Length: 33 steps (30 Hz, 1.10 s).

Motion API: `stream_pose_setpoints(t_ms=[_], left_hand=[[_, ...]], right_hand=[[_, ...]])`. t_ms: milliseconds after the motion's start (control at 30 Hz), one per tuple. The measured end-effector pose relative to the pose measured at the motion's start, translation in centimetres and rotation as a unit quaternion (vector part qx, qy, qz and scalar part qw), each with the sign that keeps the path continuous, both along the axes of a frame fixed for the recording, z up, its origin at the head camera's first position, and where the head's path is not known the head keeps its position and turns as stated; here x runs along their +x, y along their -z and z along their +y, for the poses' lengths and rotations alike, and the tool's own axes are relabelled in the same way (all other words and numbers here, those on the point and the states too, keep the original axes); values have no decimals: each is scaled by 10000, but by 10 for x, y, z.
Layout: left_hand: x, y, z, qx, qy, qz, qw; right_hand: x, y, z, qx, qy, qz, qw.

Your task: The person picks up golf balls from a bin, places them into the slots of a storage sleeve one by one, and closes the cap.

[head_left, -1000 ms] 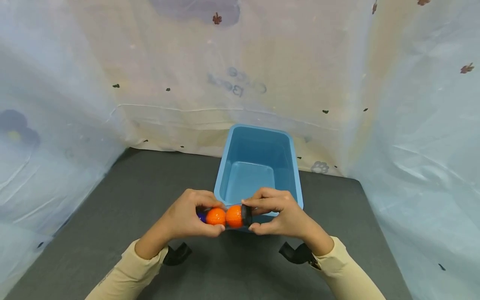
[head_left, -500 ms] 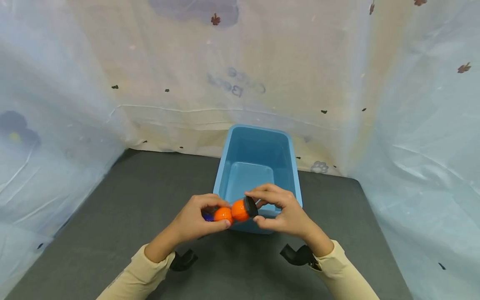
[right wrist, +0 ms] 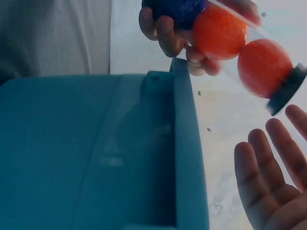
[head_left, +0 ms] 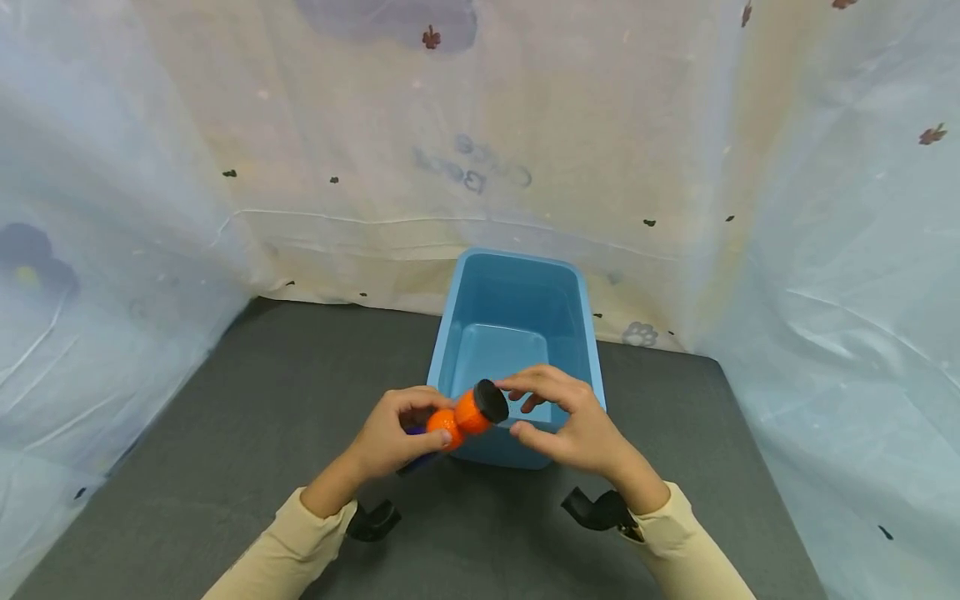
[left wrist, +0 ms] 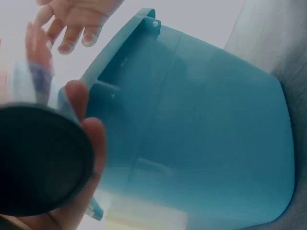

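Note:
In the head view, my left hand [head_left: 386, 437] grips a clear tube with two orange balls [head_left: 472, 412] and a dark blue ball inside. A black cap [head_left: 491, 402] closes the tube's right end, which is tilted up. The right wrist view shows the blue ball [right wrist: 180, 12] among the left fingers and the clear wall around the balls. Large in the left wrist view is the black cap [left wrist: 41, 158] at one end. My right hand [head_left: 566, 417] holds its fingers spread beside the right cap, apart from it, with nothing in them.
Just beyond the hands, a light blue plastic bin [head_left: 525, 283] stands on a dark grey table [head_left: 337, 350]; its near wall lies partly beneath the hands. Pale patterned sheeting [head_left: 360, 125] hangs behind the table and along both sides.
The right fingers have let go of the capped end and spread apart. The left hand has shifted slightly right, and the tube has tilted, its right cap rising and turning into view.

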<state>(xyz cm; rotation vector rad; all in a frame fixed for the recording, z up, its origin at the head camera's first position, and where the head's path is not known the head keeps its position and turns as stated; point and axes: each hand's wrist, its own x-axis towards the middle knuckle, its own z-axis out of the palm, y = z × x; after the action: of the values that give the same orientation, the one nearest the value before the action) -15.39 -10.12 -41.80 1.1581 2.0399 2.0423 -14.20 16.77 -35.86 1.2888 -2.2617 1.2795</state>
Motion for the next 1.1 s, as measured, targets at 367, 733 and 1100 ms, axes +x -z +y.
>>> stream_pose_setpoints(t_ms=[367, 733, 1100], left_hand=[[-18, 6, -17, 1247, -1004, 160, 9870], [-48, 30, -46, -209, -3487, 581, 9352], [-84, 61, -68, -1193, -4043, -33, 9068]], right_hand=[[-3, -5, 20, -270, 286, 624, 9973], [-4, -2, 35, -414, 483, 861, 9943], [-2, 2, 41, -460, 564, 698, 9949]])
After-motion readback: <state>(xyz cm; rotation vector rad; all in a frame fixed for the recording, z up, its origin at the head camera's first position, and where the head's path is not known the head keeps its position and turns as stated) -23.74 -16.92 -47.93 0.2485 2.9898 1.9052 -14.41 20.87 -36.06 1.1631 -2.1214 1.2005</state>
